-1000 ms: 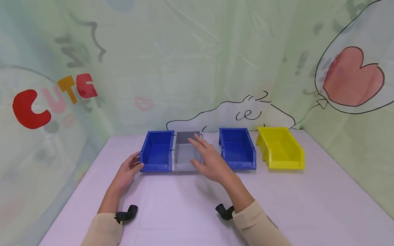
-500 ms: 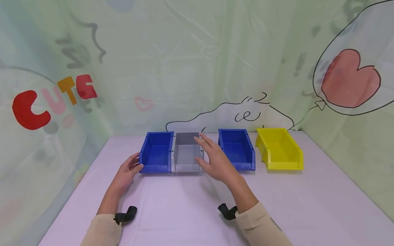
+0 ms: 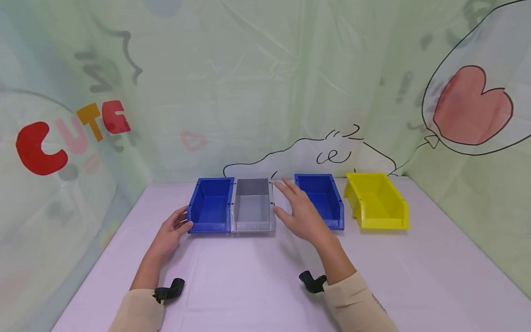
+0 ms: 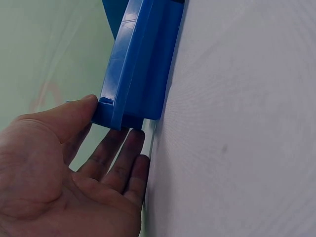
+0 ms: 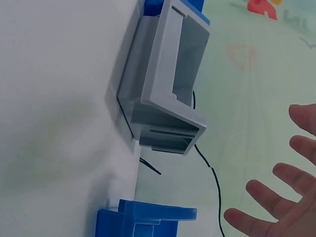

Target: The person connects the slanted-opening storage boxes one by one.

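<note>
Left hand (image 3: 169,234) partly hidden, pinching the left blue bin (image 3: 210,206) by its left edge, right hand (image 3: 304,216) spread just right of the grey bin (image 3: 252,207), partly covering the right blue bin (image 3: 322,196).

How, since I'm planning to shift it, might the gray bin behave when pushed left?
The gray bin is probably stiff: its walls look like molded plastic with crisp edges. It's likely light for its size, being open-topped with nothing visible inside. Its boxy shape should slide rather than roll, though the left blue bin right beside it would probably resist.
</note>
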Tool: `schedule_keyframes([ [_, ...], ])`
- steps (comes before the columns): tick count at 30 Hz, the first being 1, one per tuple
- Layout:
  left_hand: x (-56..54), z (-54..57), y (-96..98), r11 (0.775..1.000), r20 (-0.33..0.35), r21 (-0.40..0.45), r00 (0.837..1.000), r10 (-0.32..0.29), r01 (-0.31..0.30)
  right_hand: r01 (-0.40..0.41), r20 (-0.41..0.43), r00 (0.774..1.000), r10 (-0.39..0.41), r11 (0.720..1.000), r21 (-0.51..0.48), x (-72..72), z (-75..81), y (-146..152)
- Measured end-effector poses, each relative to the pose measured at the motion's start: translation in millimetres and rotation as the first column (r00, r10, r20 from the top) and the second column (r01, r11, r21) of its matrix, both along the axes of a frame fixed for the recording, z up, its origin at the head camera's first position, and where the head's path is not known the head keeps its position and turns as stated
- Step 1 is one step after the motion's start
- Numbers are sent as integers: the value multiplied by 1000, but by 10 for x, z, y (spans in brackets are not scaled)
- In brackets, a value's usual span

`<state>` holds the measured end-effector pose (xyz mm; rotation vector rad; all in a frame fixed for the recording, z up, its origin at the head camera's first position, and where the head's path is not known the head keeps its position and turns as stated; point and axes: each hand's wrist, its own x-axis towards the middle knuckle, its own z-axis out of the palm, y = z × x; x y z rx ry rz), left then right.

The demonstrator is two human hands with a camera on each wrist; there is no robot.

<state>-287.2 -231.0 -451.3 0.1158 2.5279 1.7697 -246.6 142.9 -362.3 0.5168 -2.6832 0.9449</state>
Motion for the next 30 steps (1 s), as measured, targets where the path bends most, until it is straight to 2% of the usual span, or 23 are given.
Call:
schedule_keyframes([
  [12,-14,-39,-12,1000,1,-5,1000,-6,6,66,15,998,-66,998,-5,-29,22,211],
  [30,-7,-20,-16,1000,25,-12,1000,13,-13,176,47,983,-175,984,-30,-73,50,492],
])
